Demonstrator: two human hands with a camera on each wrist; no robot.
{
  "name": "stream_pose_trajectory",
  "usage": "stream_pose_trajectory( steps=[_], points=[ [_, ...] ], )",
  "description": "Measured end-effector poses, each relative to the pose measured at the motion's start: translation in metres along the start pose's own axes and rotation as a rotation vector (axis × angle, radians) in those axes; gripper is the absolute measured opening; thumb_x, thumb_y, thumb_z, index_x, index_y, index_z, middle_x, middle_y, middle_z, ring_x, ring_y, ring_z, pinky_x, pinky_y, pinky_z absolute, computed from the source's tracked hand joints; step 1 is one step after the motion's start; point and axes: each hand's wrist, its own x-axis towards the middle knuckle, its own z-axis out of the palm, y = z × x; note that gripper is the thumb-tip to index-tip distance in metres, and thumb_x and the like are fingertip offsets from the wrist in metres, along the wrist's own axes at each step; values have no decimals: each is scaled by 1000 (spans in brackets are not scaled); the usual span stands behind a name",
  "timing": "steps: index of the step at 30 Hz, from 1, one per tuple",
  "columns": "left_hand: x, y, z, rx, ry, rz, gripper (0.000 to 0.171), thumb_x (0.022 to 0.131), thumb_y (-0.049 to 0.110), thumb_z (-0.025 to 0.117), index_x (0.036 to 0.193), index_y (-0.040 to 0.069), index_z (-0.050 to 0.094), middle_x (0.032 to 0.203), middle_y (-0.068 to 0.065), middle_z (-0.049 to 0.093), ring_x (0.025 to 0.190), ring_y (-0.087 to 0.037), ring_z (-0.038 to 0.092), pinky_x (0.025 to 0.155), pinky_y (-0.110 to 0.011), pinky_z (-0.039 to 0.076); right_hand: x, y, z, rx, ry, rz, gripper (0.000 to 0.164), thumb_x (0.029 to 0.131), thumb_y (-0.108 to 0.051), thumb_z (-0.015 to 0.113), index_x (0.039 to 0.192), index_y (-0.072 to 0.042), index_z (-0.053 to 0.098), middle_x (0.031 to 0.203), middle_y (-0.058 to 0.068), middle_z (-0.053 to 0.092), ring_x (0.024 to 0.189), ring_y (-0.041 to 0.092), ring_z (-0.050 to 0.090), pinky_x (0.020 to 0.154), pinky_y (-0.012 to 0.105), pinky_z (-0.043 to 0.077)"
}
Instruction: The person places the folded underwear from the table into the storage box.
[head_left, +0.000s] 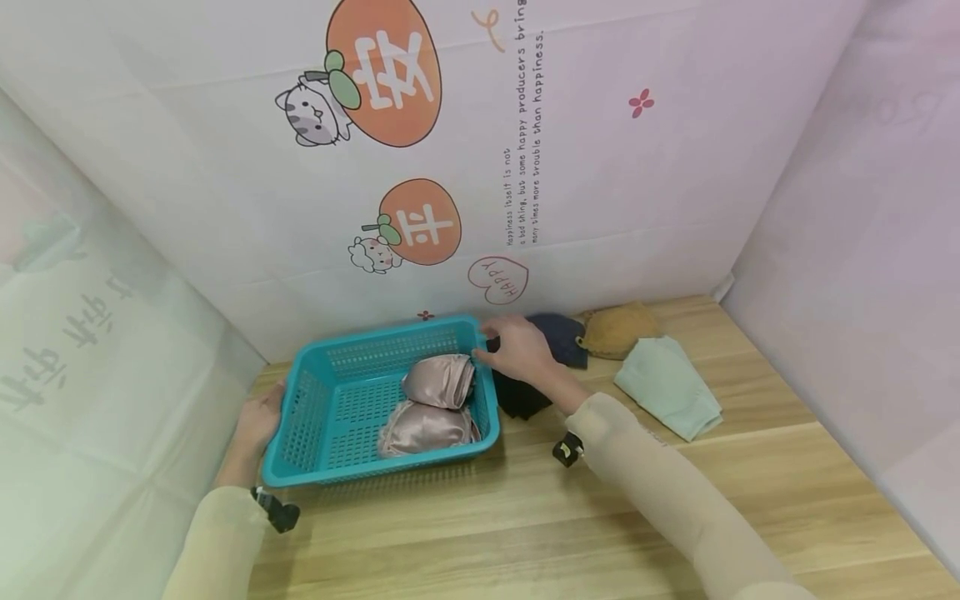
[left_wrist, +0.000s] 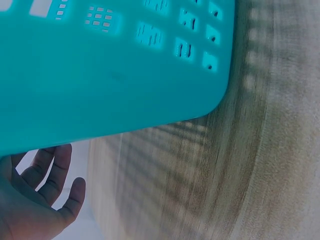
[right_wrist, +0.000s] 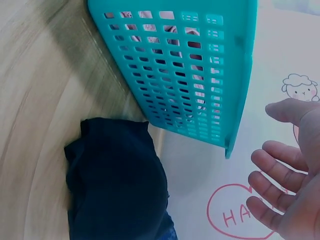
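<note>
A teal plastic basket with perforated walls sits on the wooden tabletop. Inside, toward its right side, lie two folded pinkish satin bras. My left hand is at the basket's left rim; in the left wrist view its loosely bent fingers show beyond the rim, and part of the hand is hidden behind it. By the far right corner is my right hand. The right wrist view shows that hand apart from the basket wall, its fingers relaxed and nothing held. Just below it lies a folded black garment.
Right of the basket, a navy garment, a mustard-brown bra and a folded pale green garment lie on the wooden table. Printed white cloth hangs behind the table, with similar cloth at both sides.
</note>
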Motion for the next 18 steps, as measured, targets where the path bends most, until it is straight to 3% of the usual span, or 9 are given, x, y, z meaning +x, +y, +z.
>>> stream_pose_trajectory(
  steps=[6, 18],
  points=[
    [0, 0, 0, 6, -22, -6, 90, 102, 64, 9, 147, -8, 39, 144, -37, 44, 129, -52, 49, 100, -59, 46, -4, 9, -3, -6, -1, 16, 40, 94, -39, 67, 127, -16, 68, 118, 5, 72, 108, 21, 67, 83, 43, 57],
    [0, 0, 0, 20, -10, 3, 94, 100, 67, 6, 144, -7, 43, 141, -36, 48, 127, -51, 51, 99, -58, 47, -13, 28, -5, -43, 16, 99, 37, 96, -39, 64, 124, -15, 67, 117, 5, 71, 112, 25, 63, 88, 45, 56]
  ],
)
